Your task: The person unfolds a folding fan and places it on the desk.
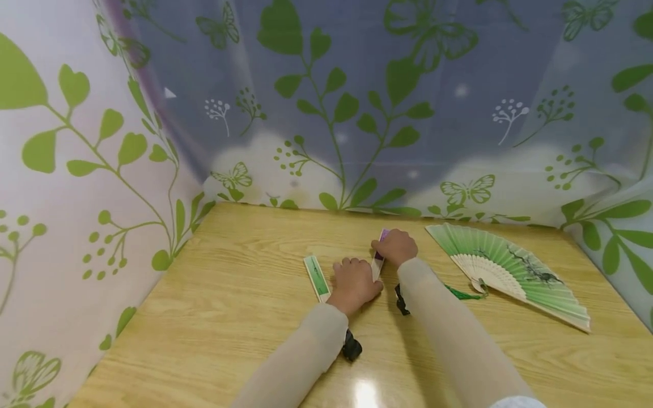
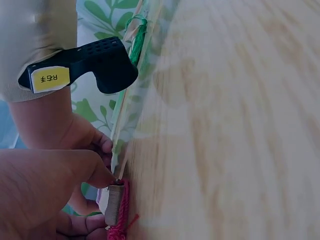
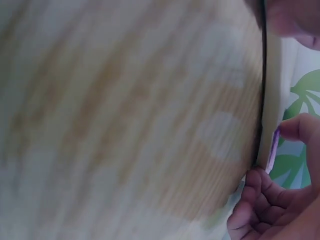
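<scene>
A folded hand fan point(image 1: 378, 264), pale with purple at its far end, lies slanted between my two hands. My left hand point(image 1: 355, 283) pinches its near end, where a pink tassel point(image 2: 119, 230) hangs in the left wrist view. At the far end my right hand point(image 1: 399, 247) grips the fan between thumb and fingers; the right wrist view shows its purple edge point(image 3: 273, 147) there. To the left of my left hand lies a narrow green and white folded piece point(image 1: 317, 276), its near end hidden by that hand.
An opened green fan point(image 1: 530, 272) lies spread on the right of the wooden table point(image 1: 204, 328), its green tassel point(image 1: 463, 293) beside my right forearm. Leaf-patterned cloth point(image 1: 331, 141) hangs behind the table and at both sides. Each wrist wears a black camera mount point(image 1: 351, 345).
</scene>
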The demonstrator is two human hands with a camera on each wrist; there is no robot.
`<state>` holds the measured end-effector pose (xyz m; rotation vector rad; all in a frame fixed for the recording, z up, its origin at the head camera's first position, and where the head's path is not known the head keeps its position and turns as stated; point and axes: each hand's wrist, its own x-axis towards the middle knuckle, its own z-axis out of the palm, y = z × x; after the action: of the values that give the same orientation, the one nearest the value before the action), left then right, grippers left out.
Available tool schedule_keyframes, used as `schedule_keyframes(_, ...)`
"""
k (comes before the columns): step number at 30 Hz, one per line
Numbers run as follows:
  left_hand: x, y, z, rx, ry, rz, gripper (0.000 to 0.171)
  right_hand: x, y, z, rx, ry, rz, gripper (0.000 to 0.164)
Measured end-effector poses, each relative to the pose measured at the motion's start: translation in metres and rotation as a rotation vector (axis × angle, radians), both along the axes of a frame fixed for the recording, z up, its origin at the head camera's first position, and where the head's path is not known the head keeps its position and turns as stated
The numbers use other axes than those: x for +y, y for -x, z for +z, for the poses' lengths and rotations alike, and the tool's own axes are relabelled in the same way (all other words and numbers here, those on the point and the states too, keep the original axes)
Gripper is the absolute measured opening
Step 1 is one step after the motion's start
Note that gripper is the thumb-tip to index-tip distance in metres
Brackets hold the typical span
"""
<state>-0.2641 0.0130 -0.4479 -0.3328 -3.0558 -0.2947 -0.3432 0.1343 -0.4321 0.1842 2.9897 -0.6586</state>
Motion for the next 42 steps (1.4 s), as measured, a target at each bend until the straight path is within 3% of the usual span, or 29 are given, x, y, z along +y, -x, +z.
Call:
schedule_keyframes(3,0.000,0.001,0.000,0.039,-0.015,-0.015,0.039,0.001,0.000,-0.001,0.050,0.042,-0.014,0.039)
schedule_keyframes(9,0.000,0.001,0.006,0.061,-0.138,-0.042,0.033,0.001,0.000,-0.001,0.141,0.163,-0.028,0.037)
schedule_keyframes(12,-0.001,0.000,0.006,0.026,-0.238,-0.044,0.032,0.002,-0.002,-0.004,0.171,0.231,-0.052,0.035)
schedule_keyframes(19,-0.008,0.001,0.007,-0.155,-0.606,-0.036,0.022,0.004,-0.002,-0.008,0.238,0.336,-0.078,0.033)
schedule_keyframes(25,-0.013,0.003,0.008,-0.313,-0.783,-0.004,0.022,0.005,-0.003,-0.010,0.167,0.527,-0.018,0.041)
schedule_keyframes(32,-0.017,0.007,0.011,-0.390,-0.939,-0.005,0.019,0.012,-0.007,0.002,0.085,0.822,0.037,0.038)
schedule_keyframes(38,-0.024,0.007,0.006,-0.491,-1.140,0.007,0.015,0.018,-0.016,0.005,-0.003,0.963,0.079,0.038)
schedule_keyframes(42,-0.031,0.004,0.001,-0.536,-1.191,0.034,0.019,0.023,-0.023,0.003,-0.089,1.049,0.121,0.041)
